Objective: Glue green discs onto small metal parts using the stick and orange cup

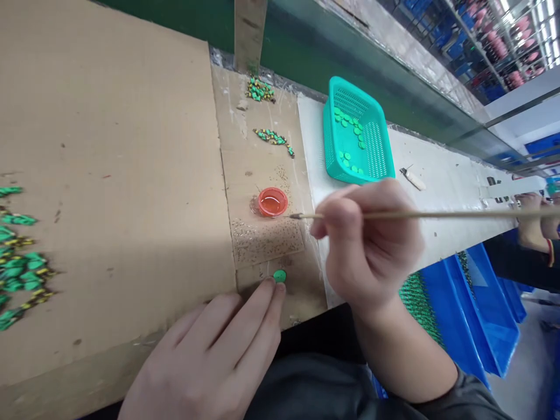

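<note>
A thin stick [420,214] is gripped by the right hand [371,251], while a green disc [279,276] is touched by the flat, open left hand [210,356].

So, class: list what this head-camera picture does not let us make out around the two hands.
- Stick: far end cut off by the right edge.
- Green pieces: cut off by the left edge; shapes too small to tell.
- Green disc: part covered by left hand fingers.
- Specks beside the red cap: too small to identify.

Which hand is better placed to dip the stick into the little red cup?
Right. The right hand grips the thin stick, tip just beside the red cup. The left hand is pinning the green disc.
</note>
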Available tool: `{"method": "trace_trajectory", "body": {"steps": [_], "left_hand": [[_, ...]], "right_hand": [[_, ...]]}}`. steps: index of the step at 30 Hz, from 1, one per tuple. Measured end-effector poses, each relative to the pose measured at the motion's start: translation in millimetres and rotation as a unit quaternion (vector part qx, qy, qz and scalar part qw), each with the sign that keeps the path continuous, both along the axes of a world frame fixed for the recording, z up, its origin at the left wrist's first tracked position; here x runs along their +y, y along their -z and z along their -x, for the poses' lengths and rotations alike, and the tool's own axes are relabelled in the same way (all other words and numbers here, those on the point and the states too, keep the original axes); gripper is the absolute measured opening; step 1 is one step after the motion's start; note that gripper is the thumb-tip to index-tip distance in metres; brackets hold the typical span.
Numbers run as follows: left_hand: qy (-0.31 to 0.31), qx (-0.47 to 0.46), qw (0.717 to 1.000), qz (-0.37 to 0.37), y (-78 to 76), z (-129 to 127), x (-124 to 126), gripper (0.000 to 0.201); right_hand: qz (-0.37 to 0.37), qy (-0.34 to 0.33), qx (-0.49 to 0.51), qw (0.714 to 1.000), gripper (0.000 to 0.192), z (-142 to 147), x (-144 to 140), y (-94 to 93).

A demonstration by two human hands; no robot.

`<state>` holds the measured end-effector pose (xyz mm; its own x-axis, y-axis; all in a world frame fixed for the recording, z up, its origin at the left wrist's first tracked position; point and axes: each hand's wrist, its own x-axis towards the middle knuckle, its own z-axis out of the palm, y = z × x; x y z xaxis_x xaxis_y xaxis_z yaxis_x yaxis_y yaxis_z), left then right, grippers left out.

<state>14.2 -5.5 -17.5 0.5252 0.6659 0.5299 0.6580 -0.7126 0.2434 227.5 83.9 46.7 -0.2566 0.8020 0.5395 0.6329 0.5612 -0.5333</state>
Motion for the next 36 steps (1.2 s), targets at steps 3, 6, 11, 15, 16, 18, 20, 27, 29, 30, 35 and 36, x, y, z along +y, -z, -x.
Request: {"method": "trace_trajectory", "body": {"steps": [3, 6, 11, 15, 16, 18, 20, 27, 29, 30, 35, 36], "left_hand": [[0.007, 0.003, 1.000, -0.012, 0.3, 0.3, 2.3, 0.036], [0.014, 0.004, 1.000, -0.014, -0.5, 0.5, 3.8, 0.033], [0.014, 0.002, 1.000, -0.008, 0.6, 1.4, 1.7, 0.033], [0.015, -0.001, 1.000, -0.012, 2.9, 1.6, 1.8, 0.036], [0.016, -0.003, 1.000, -0.012, 3.2, 1.3, 2.3, 0.036], [0.018, -0.006, 1.000, -0.012, 3.5, 0.6, 3.2, 0.036], [0.015, -0.006, 1.000, -0.009, 3.1, 0.2, 3.4, 0.035], [0.003, -0.003, 1.000, -0.001, -0.9, 1.2, 1.1, 0.036], [0.014, 0.003, 1.000, -0.003, -1.2, 1.9, 1.0, 0.033], [0.020, 0.006, 1.000, -0.005, -1.2, 2.3, 0.9, 0.031], [0.039, 0.012, 0.999, -0.004, 0.4, 3.4, 0.2, 0.031], [0.041, 0.013, 0.999, -0.003, 0.8, 3.5, 0.0, 0.031]], "right_hand": [[-0.056, 0.016, 0.061, 0.996, 0.033, 13.2, 24.7, -4.8], [-0.058, -0.003, 0.042, 0.997, 0.034, 18.9, 35.4, -1.5], [-0.056, 0.002, 0.023, 0.998, 0.036, 17.5, 37.2, 4.2], [-0.049, -0.002, 0.031, 0.998, 0.034, 17.3, 38.1, 5.9], [-0.048, -0.003, 0.032, 0.998, 0.034, 17.7, 38.8, 6.2], [-0.051, -0.003, 0.031, 0.998, 0.034, 18.4, 40.3, 6.1], [-0.060, 0.001, 0.035, 0.998, 0.034, 18.4, 40.2, 4.2], [-0.070, 0.013, 0.075, 0.995, 0.025, 6.9, -7.7, -0.4], [-0.090, 0.001, 0.079, 0.993, 0.014, 3.3, -30.9, 4.9], [-0.093, -0.003, 0.078, 0.993, 0.010, 2.2, -41.2, 8.4], [-0.076, -0.016, 0.066, 0.995, 0.017, 2.4, -67.2, 24.2], [-0.074, -0.014, 0.066, 0.995, 0.018, 3.0, -67.9, 26.3]]}}
